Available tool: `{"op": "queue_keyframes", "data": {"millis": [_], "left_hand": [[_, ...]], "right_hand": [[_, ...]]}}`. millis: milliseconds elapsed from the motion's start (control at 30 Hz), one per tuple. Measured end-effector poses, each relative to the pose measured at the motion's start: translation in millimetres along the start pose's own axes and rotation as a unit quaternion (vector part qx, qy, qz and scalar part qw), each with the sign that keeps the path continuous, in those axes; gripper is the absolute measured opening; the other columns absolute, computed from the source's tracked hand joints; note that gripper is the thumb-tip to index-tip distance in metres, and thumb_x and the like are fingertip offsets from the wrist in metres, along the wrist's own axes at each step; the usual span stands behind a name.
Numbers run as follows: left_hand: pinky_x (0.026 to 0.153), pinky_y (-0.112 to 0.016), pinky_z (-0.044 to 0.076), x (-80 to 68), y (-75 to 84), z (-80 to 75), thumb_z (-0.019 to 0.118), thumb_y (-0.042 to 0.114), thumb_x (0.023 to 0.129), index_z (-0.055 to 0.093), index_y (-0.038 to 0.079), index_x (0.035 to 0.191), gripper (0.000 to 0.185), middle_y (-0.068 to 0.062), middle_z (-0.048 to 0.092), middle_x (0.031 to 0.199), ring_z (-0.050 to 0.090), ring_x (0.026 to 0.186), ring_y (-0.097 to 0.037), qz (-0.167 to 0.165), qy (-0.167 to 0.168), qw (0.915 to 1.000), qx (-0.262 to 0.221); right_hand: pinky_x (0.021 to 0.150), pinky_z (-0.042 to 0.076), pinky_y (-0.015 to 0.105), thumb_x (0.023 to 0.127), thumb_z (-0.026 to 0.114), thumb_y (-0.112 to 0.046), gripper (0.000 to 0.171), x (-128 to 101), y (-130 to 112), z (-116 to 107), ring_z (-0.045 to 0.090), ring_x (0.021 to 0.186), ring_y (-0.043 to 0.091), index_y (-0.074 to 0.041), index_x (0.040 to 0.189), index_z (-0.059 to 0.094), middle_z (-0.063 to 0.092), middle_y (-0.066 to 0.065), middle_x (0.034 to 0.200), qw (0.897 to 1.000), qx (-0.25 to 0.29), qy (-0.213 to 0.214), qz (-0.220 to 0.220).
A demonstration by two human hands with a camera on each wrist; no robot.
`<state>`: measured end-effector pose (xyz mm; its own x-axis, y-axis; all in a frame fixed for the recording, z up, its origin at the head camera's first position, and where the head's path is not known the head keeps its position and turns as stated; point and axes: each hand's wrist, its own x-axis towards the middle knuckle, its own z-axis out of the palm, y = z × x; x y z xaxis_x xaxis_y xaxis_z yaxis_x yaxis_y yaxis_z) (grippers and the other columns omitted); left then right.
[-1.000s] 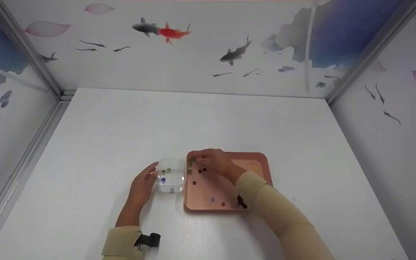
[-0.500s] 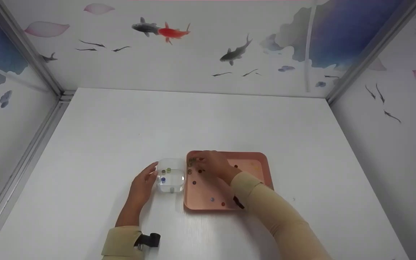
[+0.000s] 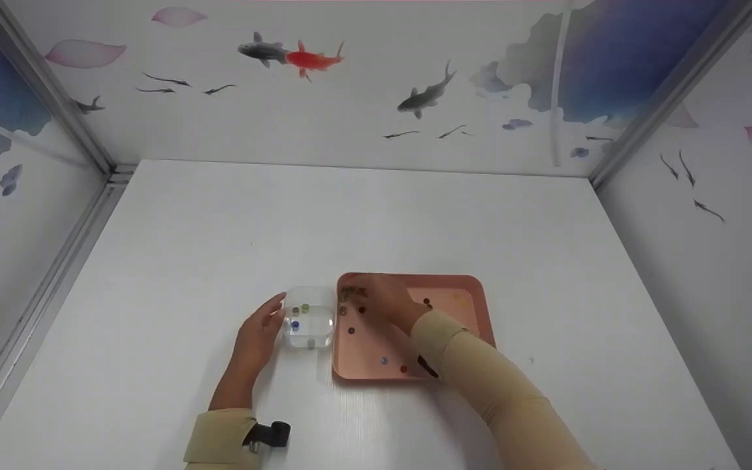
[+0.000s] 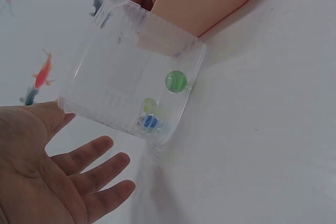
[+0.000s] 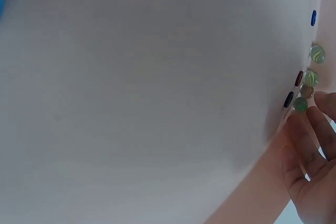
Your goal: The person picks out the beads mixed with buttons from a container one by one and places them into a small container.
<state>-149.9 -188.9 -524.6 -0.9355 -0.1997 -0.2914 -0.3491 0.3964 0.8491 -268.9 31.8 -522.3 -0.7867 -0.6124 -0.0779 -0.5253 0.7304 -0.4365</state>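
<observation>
A clear plastic tub [image 3: 311, 333] with several glass marbles inside stands to the left of a pink tray [image 3: 415, 373]. At the tub's left side is my left hand [image 3: 257, 339], fingers loosely extended; in the left wrist view its thumb side meets the rim while the other fingers stand apart from the wall. Inside, a green marble [image 4: 176, 81] lies near the base. My right hand [image 3: 386, 299] reaches into the tray's far left corner. Its thumb and fingers [image 5: 300, 136] are spread around a green marble [image 5: 300, 104], fingertips close beside it.
Several more marbles [image 5: 317, 53] lie along that corner, with flat round dark pieces [image 5: 289, 99] beside them. A red piece [image 3: 403, 369] and a pale blue one [image 3: 384, 360] rest near the tray's front. White patterned panels [image 3: 350, 117] enclose the white table [image 3: 219, 222].
My right hand has shifted slightly left and lower over the far left corner, uncovering dark pieces on its right and covering one beneath it. The left hand and tub have stayed put.
</observation>
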Motion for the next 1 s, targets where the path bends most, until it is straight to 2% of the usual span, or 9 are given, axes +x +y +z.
{"op": "queue_keyframes", "data": {"millis": [167,400,733,1000], "left_hand": [[0.11,-0.056,0.032,-0.4,-1.1,-0.6,0.042,0.028,0.104,0.039,0.019,0.148,0.045,-0.016,0.042,0.148,0.038,0.136,-0.038,0.01,0.002,0.9999,-0.009],[0.106,-0.056,0.037,-2.4,-1.9,-1.1,0.042,0.028,0.105,0.038,0.017,0.149,0.046,-0.018,0.042,0.148,0.041,0.134,-0.039,0.029,0.002,0.9995,-0.01],[0.107,-0.056,0.035,-2.3,-0.4,-0.3,0.042,0.029,0.105,0.038,0.018,0.149,0.046,-0.017,0.042,0.148,0.04,0.134,-0.039,0.014,0.005,0.9999,0.0],[0.108,-0.055,0.036,-1.4,-0.8,0.8,0.042,0.029,0.105,0.038,0.019,0.149,0.045,-0.016,0.042,0.149,0.04,0.135,-0.038,0.008,0.007,0.9999,0.006]], "right_hand": [[0.103,0.045,0.032,0.098,0.059,-0.017,0.029,-0.2,-0.5,0.9,0.055,0.123,0.01,-0.025,0.125,0.066,0.063,-0.009,0.128,1.0,-0.014,0.013,-0.019],[0.106,0.042,0.03,0.097,0.059,-0.016,0.031,-0.2,-0.2,2.1,0.053,0.125,0.01,-0.026,0.126,0.065,0.062,-0.01,0.129,1.0,-0.013,0.018,-0.021],[0.102,0.046,0.03,0.096,0.06,-0.009,0.035,-1.0,-2.6,4.4,0.057,0.121,0.011,-0.025,0.126,0.066,0.065,-0.009,0.125,0.999,-0.021,0.038,-0.019],[0.099,0.048,0.029,0.093,0.058,0.001,0.037,-1.4,-1.5,7.6,0.059,0.117,0.01,-0.024,0.117,0.069,0.067,-0.01,0.12,0.997,-0.036,0.062,-0.031]]}}
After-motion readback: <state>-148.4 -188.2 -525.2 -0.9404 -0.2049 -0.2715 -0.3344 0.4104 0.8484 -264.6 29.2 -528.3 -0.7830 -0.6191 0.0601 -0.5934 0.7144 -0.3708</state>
